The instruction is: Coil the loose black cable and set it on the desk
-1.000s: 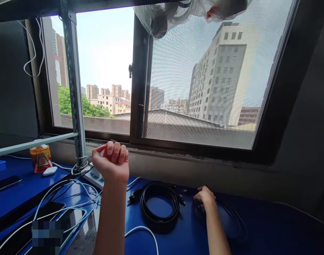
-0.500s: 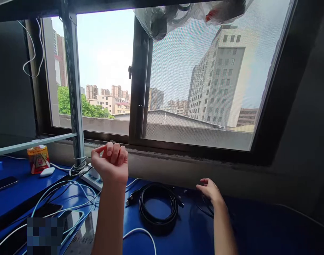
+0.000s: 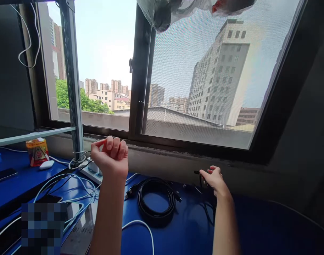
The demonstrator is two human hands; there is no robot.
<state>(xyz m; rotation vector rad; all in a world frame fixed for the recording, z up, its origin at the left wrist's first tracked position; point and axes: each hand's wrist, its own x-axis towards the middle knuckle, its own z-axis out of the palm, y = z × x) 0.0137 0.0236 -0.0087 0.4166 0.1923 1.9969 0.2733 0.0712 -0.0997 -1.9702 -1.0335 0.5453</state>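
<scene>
My left hand (image 3: 111, 157) is raised with the wrist turned up. Its fingers curl in toward the palm, and nothing shows in them. My right hand (image 3: 213, 179) pinches a thin black cable (image 3: 209, 214) close to its plug, which sticks out left of the fingertips. The rest of that cable hangs down to the blue tabletop, partly behind the wrist. Between my two forearms lies a thick black cable (image 3: 156, 214) wound in a round coil, its plug ends pointing out on both sides.
Pale blue and white cables (image 3: 84, 187) tangle on the left over dark phones or tablets. A white power strip (image 3: 91, 171) sits behind my left forearm. Further left are an orange-red tub (image 3: 37, 154) and a white rounded case (image 3: 46, 165). A metal shelf post (image 3: 71, 81) stands before the window.
My right hand has risen from the tabletop and now lifts the black cable by its plug end. My left hand keeps its curled pose. The view has tilted slightly.
</scene>
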